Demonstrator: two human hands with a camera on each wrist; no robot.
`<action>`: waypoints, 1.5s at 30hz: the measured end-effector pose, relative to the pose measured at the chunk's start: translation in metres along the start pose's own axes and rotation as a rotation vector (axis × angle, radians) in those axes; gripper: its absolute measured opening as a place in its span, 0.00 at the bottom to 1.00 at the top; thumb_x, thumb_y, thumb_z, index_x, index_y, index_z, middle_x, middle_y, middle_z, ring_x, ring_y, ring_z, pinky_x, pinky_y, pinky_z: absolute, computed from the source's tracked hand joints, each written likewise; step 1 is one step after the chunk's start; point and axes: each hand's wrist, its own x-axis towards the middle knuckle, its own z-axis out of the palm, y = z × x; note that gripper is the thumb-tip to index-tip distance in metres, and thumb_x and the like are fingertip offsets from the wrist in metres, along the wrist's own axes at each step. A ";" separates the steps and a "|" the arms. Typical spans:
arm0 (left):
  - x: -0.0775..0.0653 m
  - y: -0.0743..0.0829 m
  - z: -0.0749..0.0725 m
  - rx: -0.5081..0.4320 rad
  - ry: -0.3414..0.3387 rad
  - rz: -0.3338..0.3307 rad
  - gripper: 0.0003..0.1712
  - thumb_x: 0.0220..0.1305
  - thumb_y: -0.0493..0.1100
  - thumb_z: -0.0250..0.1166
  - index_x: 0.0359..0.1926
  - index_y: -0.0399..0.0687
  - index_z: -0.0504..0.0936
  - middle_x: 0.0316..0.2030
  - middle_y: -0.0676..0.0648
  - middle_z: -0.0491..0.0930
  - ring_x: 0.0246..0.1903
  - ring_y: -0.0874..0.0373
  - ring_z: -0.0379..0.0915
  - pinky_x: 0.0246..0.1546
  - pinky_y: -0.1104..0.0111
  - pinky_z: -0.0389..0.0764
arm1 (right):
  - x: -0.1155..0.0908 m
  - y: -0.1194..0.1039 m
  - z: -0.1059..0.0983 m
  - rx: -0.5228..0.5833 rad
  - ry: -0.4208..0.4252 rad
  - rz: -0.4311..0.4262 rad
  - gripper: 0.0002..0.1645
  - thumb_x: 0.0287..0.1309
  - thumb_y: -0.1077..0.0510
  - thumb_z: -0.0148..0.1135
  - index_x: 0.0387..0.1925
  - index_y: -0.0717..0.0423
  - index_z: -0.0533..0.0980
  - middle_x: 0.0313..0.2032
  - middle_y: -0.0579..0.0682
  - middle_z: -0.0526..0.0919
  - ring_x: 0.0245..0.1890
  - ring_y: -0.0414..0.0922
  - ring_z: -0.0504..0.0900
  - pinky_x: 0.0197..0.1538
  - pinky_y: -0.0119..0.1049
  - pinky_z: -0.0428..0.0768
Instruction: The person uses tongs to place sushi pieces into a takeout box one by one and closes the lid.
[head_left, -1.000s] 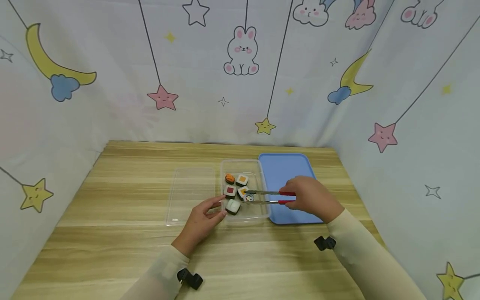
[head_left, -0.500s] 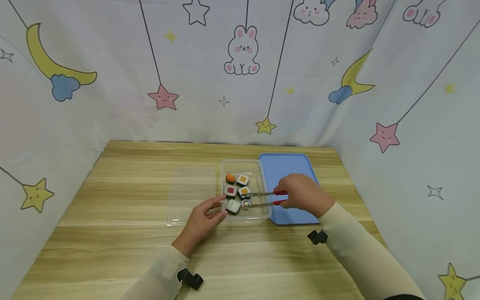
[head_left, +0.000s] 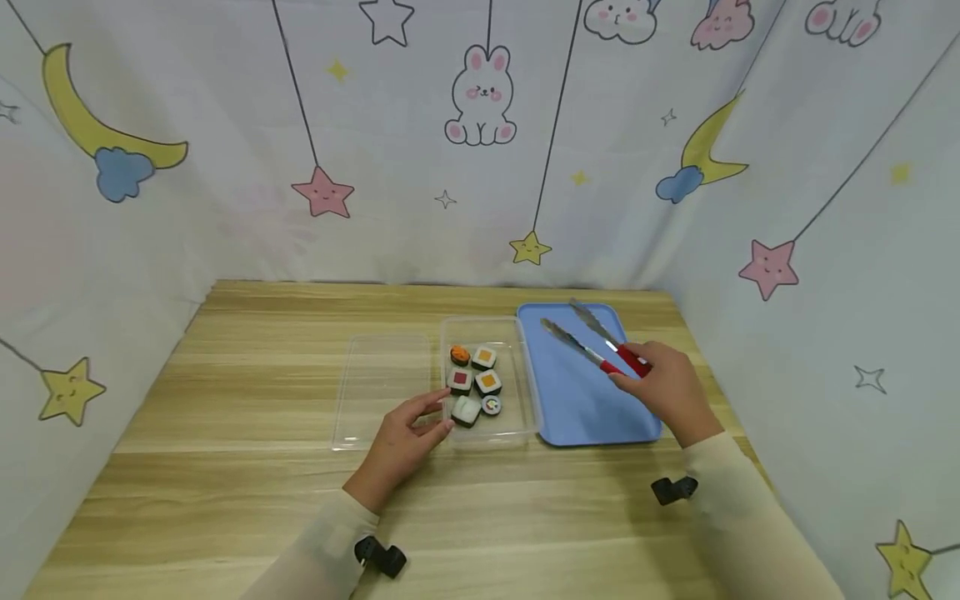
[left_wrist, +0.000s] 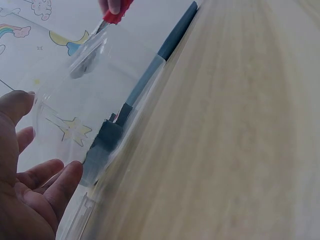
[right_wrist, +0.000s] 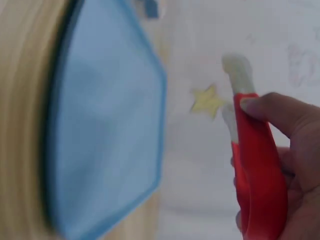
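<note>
Gripping red-handled tongs [head_left: 592, 356], the right hand [head_left: 667, 390] in the head view is over the blue tray [head_left: 585, 412]; the tongs' two arms stand apart, tips toward ten o'clock from the hand. The clear container [head_left: 513, 408] sits just to the tray's nine o'clock, with six sushi pieces [head_left: 488, 382] inside, their orange, yellow, red and white tops distinguishable only here. The left hand [head_left: 401, 442] is at the container's eight o'clock, and the clear lid [head_left: 386, 383] lies at its nine o'clock on the table [head_left: 247, 383].

From low down, the left wrist view shows the left fingers spread apart at the container's side; the sushi reads as dark shapes through the wall.

The right wrist view alone shows the thumb pressed on the red handle, fingers curled behind it, and the tongs, tips blurred, apart from the tray's surface.
</note>
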 end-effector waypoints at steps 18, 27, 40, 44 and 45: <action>0.000 0.000 0.003 -0.019 -0.004 -0.012 0.29 0.66 0.38 0.73 0.67 0.42 0.79 0.66 0.40 0.76 0.62 0.42 0.77 0.56 0.62 0.85 | -0.034 0.103 0.024 -0.050 0.084 0.400 0.39 0.62 0.45 0.73 0.59 0.75 0.77 0.48 0.73 0.84 0.41 0.65 0.84 0.42 0.60 0.85; 0.002 -0.001 0.003 -0.017 0.005 -0.006 0.29 0.66 0.37 0.74 0.67 0.42 0.79 0.66 0.41 0.77 0.62 0.43 0.77 0.55 0.65 0.85 | -0.035 0.110 0.033 -0.049 0.092 0.415 0.36 0.59 0.45 0.75 0.53 0.73 0.79 0.45 0.72 0.84 0.46 0.68 0.81 0.48 0.62 0.82; 0.001 0.003 -0.049 0.165 0.177 0.026 0.35 0.70 0.43 0.71 0.75 0.50 0.72 0.70 0.38 0.71 0.69 0.41 0.68 0.67 0.51 0.76 | -0.016 -0.018 0.032 0.140 0.215 0.123 0.37 0.67 0.53 0.69 0.70 0.66 0.70 0.63 0.70 0.73 0.62 0.68 0.71 0.63 0.65 0.72; 0.004 -0.006 -0.075 0.381 0.243 -0.014 0.33 0.69 0.47 0.71 0.72 0.46 0.75 0.72 0.37 0.69 0.72 0.38 0.62 0.70 0.40 0.68 | -0.015 -0.092 0.050 0.355 0.095 -0.020 0.35 0.66 0.54 0.70 0.70 0.61 0.72 0.62 0.61 0.76 0.57 0.59 0.77 0.56 0.56 0.82; 0.004 -0.008 -0.080 0.428 0.246 -0.029 0.33 0.69 0.48 0.71 0.71 0.44 0.75 0.72 0.36 0.69 0.73 0.36 0.61 0.71 0.38 0.66 | -0.015 -0.110 0.056 0.414 0.042 -0.040 0.35 0.67 0.54 0.70 0.71 0.60 0.71 0.63 0.59 0.76 0.58 0.58 0.78 0.57 0.56 0.82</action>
